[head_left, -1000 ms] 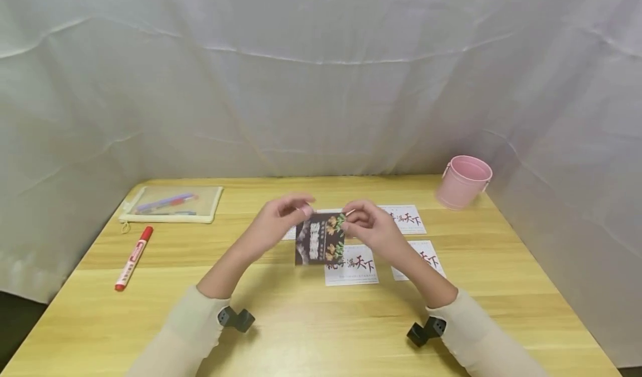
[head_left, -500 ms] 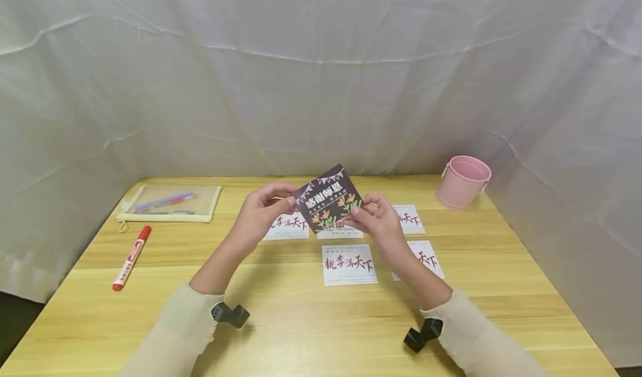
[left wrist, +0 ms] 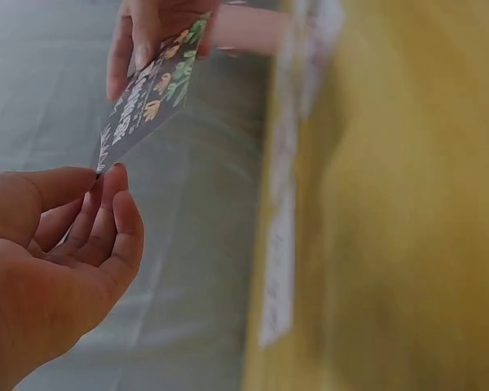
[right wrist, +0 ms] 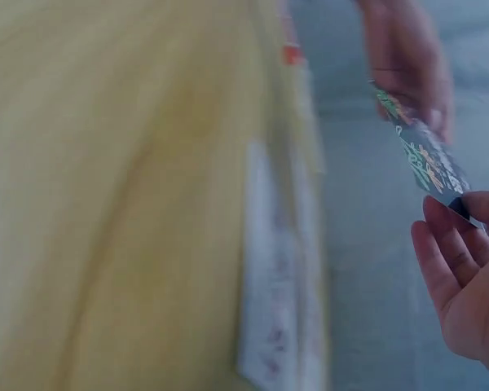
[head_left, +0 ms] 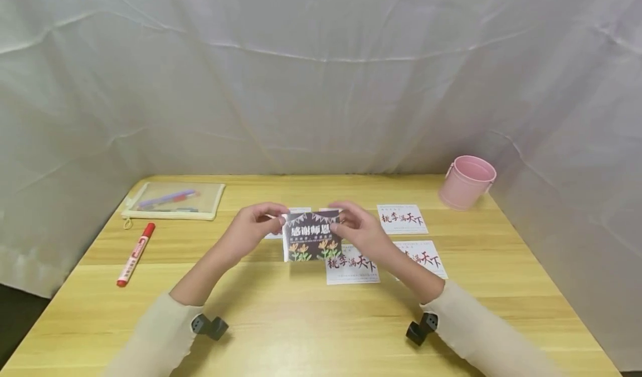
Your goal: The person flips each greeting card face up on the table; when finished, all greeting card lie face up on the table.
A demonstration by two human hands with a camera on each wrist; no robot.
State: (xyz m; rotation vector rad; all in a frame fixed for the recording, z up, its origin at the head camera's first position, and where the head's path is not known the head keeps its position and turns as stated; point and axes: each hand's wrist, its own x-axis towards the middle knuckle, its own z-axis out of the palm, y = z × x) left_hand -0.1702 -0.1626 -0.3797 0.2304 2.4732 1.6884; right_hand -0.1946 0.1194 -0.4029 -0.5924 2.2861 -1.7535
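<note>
A dark card (head_left: 311,243) with white lettering, white bunting and orange flowers is held up over the table, its lettering upright in the head view. My left hand (head_left: 254,226) pinches its upper left corner; in the left wrist view the thumb and fingertips (left wrist: 107,175) meet at that corner. My right hand (head_left: 362,229) pinches the card's right side between thumb and fingers, also seen in the right wrist view. Just below lies a white card (head_left: 353,274) with red characters. Behind the dark card, two more white cards are mostly hidden.
White cards with red writing (head_left: 403,219) (head_left: 421,259) lie to the right. A pink bucket (head_left: 463,184) stands at the back right. On the left are a clear zip pouch (head_left: 205,201) with pens and a red marker (head_left: 135,254). A pale curtain (head_left: 321,115) surrounds the table.
The dark card was sideways, then tilted, and is now turned with its lettering level. Both hands have shifted their grip on it, and it sits lower than half a second ago.
</note>
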